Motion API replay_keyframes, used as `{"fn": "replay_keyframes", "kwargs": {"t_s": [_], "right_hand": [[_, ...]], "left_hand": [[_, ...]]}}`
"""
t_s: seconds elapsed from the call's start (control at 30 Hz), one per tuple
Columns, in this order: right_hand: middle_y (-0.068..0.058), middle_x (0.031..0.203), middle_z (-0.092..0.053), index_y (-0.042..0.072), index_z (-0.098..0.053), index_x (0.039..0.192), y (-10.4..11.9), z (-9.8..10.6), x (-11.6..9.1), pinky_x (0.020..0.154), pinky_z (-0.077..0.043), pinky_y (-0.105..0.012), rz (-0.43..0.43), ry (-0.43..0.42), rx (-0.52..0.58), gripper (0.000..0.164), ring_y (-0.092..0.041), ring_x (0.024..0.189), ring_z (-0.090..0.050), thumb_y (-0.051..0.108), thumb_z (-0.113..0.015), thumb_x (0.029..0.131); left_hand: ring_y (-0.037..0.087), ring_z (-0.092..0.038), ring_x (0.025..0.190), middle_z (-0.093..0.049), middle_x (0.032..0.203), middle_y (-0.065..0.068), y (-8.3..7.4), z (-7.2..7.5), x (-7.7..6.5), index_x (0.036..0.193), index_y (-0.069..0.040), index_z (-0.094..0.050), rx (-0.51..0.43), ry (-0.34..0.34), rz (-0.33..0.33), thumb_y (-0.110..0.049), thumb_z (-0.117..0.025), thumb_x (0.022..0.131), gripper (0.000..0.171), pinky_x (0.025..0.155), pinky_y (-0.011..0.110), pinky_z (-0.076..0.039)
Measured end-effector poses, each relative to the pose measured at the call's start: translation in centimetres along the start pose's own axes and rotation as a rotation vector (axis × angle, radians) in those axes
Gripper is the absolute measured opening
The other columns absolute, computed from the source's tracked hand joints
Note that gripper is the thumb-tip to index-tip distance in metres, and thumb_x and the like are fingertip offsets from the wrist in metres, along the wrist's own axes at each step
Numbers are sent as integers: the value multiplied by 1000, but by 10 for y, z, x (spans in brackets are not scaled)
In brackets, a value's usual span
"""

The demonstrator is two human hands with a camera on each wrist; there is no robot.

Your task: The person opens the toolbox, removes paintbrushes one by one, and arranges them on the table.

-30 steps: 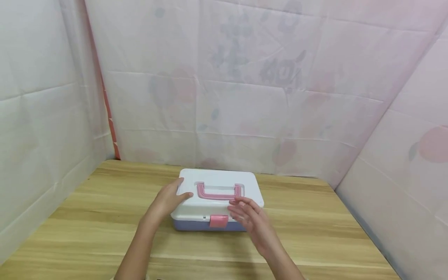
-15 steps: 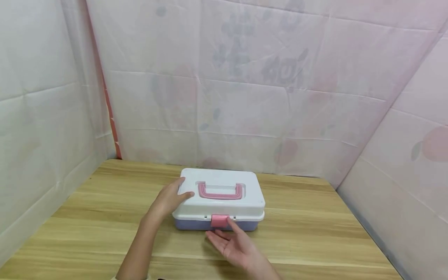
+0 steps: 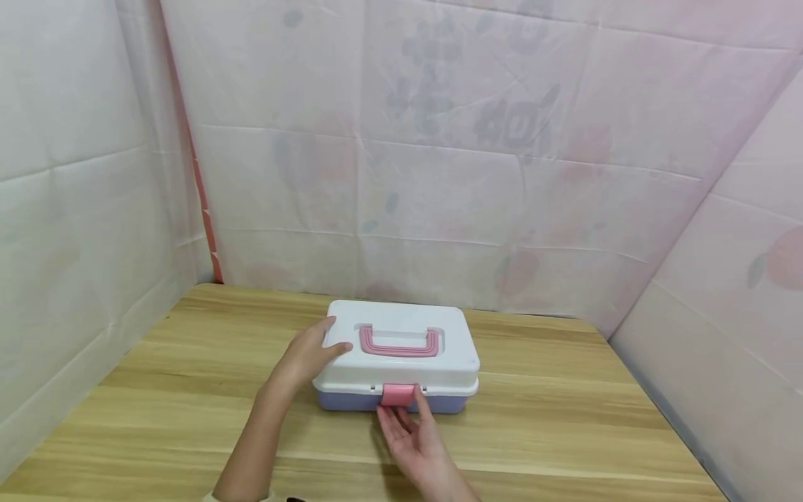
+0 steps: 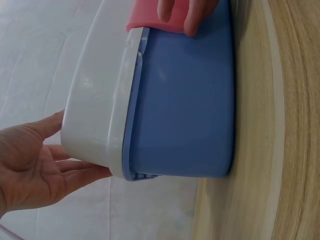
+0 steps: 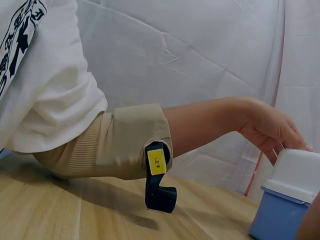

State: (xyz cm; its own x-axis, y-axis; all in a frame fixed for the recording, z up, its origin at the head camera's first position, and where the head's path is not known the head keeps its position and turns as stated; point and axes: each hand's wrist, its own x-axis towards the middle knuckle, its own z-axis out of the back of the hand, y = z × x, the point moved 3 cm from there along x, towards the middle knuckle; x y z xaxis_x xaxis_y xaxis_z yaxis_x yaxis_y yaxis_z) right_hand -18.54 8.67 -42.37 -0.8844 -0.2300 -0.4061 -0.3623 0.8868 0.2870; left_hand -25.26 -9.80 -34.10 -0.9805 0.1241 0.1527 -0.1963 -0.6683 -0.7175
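Right hand [image 3: 417, 450]: fingers and thumb pinch the pink latch [image 3: 398, 395], thumb at its right edge, fingertips along its lower edge. Left hand [image 3: 306, 355]: fingers and thumb spread apart over the left end of the white lid [image 3: 410, 314], apparently steadying it. Box [image 4: 185, 110] sits upright, lid down, on the far part of the worktop [image 3: 552, 418]. Handling (judged): stiff plastic, light unless loaded (contents hidden), smooth enough to slip; latch likely springy. Best holds: latch's lower lip for prying, pink handle [image 3: 400, 352] for lifting. Versus 1.0 s ago: right hand has dropped from the lid's front right to the latch; left hand, box unchanged.
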Motion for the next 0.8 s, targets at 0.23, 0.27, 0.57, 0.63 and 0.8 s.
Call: {"fn": "replay_keyframes", "kwargs": {"t_s": [0.23, 0.27, 0.57, 0.63, 0.8], "right_hand": [[-24, 127, -26, -5, 2, 141, -2, -2, 1, 97, -37, -34, 37, -51, 70, 90, -29, 132, -18, 29, -62, 88], [-25, 131, -23, -5, 3, 141, -2, -3, 1, 97, -37, -34, 42, -58, 70, 90, -29, 133, -17, 29, -62, 88], [-20, 116, -30, -5, -5, 139, -2, -9, 1, 95, -39, -36, 120, -124, 33, 84, -28, 123, -27, 23, -64, 87], [-19, 113, -30, -7, -2, 139, -3, -10, 1, 95, -39, -35, 142, -128, 15, 85, -28, 123, -27, 23, -63, 87], [-19, 116, -28, -8, 6, 140, -6, -12, 3, 96, -39, -35, 188, -129, -6, 90, -29, 126, -22, 26, -59, 88]], "left_hand": [[42, -34, 124, -39, 133, 30, 0, -1, 0, 132, 13, -37, -6, 5, 10, -20, -63, 88, 61, 101, 51, -27], [42, -34, 123, -39, 133, 30, 0, -2, 0, 132, 13, -37, -6, 4, 8, -20, -63, 88, 61, 101, 51, -27], [42, -33, 124, -38, 134, 30, 0, -1, 0, 133, 12, -37, -11, 9, 18, -21, -62, 88, 61, 101, 51, -27], [42, -33, 124, -38, 133, 30, 0, 0, 0, 133, 12, -37, -14, 6, 17, -21, -62, 88, 61, 101, 51, -27], [42, -33, 124, -38, 133, 30, 0, 0, 1, 132, 13, -37, -21, 0, 10, -20, -63, 88, 61, 101, 51, -26]]}}
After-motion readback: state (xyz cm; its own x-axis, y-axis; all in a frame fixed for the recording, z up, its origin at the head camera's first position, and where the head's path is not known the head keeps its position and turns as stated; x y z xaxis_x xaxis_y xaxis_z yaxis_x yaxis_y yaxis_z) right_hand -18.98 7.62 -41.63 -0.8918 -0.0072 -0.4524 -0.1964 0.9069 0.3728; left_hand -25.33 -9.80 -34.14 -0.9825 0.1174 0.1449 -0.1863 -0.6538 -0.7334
